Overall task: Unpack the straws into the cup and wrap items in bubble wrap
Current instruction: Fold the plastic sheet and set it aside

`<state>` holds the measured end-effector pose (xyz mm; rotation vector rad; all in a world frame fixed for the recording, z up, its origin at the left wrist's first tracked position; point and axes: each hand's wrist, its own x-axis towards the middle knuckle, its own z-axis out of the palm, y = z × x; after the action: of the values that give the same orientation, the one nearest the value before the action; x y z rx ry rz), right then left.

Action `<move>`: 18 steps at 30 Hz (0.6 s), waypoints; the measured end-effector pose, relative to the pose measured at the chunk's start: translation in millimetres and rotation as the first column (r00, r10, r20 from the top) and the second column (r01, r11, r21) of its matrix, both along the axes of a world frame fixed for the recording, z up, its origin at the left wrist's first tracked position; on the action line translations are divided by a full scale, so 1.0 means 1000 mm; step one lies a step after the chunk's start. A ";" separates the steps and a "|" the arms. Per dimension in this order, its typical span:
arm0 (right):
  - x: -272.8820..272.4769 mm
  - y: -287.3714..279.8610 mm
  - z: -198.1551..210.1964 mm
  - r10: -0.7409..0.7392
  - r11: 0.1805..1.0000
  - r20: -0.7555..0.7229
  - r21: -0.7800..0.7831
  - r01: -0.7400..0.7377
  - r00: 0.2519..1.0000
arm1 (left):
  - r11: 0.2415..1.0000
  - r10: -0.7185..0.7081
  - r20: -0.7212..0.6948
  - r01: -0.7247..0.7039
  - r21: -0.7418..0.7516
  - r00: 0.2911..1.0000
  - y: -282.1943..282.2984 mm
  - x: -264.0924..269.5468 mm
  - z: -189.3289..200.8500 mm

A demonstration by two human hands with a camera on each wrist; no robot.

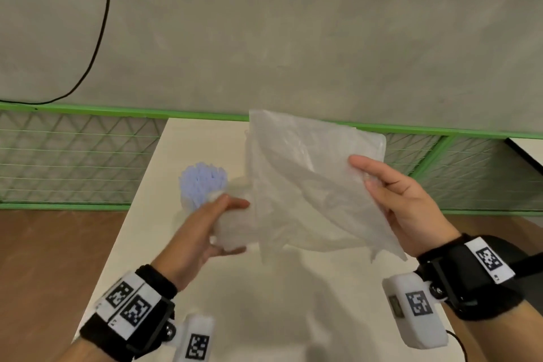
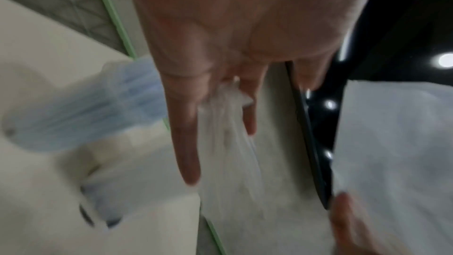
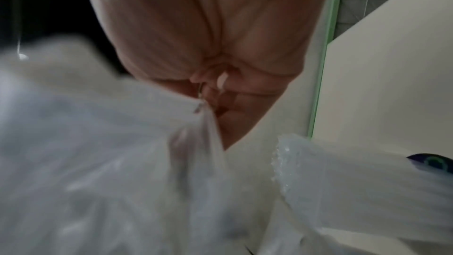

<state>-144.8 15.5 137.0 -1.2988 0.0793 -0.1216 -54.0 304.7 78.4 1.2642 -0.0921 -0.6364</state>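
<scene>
A translucent sheet of bubble wrap (image 1: 308, 185) hangs above the white table (image 1: 152, 214), held up between both hands. My left hand (image 1: 245, 226) grips a bunched lower-left fold of it; in the left wrist view the wrap (image 2: 228, 123) gathers between the fingers (image 2: 186, 143) of my left hand (image 2: 220, 104). My right hand (image 1: 364, 173) pinches the sheet's right edge, and the right wrist view shows that hand (image 3: 208, 92) pinching the sheet (image 3: 98, 152). A clear cup full of pale blue straws (image 1: 202, 185) stands on the table just beyond my left hand, blurred in the left wrist view (image 2: 73, 113).
A green mesh fence (image 1: 73, 156) runs behind the table, with a black cable (image 1: 100, 23) on the wall above. Brown floor (image 1: 44, 258) lies left of the table. Another table's corner (image 1: 529, 150) shows at the far right. A translucent bubbly-edged piece (image 3: 367, 191) lies right of the sheet.
</scene>
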 end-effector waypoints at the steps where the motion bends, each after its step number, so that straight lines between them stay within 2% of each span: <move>1: 0.001 0.001 -0.002 0.038 0.999 0.002 -0.032 -0.038 0.999 | 0.996 -0.082 -0.061 0.081 -0.022 0.995 -0.004 -0.006 0.000; 3: 0.003 0.000 -0.007 0.105 0.984 -0.019 -0.140 -0.107 0.994 | 0.971 -0.214 -0.127 0.197 -0.135 0.969 -0.008 -0.013 0.006; 5: 0.006 -0.002 -0.008 0.116 0.962 -0.029 -0.247 -0.119 0.993 | 0.943 -0.275 -0.119 0.244 -0.227 0.954 -0.009 -0.014 0.015; 6: 0.007 -0.003 -0.008 0.122 0.946 -0.027 -0.300 -0.125 0.992 | 0.943 -0.278 -0.084 0.256 -0.213 0.957 -0.009 -0.012 0.019; 10: 0.010 -0.008 -0.004 0.113 0.866 -0.020 -0.488 -0.109 0.993 | 0.975 -0.223 0.093 0.224 0.009 0.970 -0.008 -0.005 0.025; 14: 0.012 -0.009 -0.004 0.058 0.913 -0.019 -0.404 -0.061 0.998 | 0.975 -0.222 0.099 0.223 -0.004 0.970 -0.002 0.002 0.027; 16: 0.012 -0.010 -0.005 0.031 0.916 -0.030 -0.398 -0.040 0.999 | 0.972 -0.224 0.041 0.226 -0.057 0.974 0.000 0.007 0.027; 18: 0.012 -0.010 -0.005 0.025 0.920 -0.030 -0.390 -0.034 0.999 | 0.958 -0.244 -0.059 0.231 -0.172 0.968 0.003 0.009 0.030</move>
<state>-132.9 5.9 131.5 -1.7014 0.0573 -0.0987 -44.5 307.5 108.0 1.0749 -0.2285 -0.8684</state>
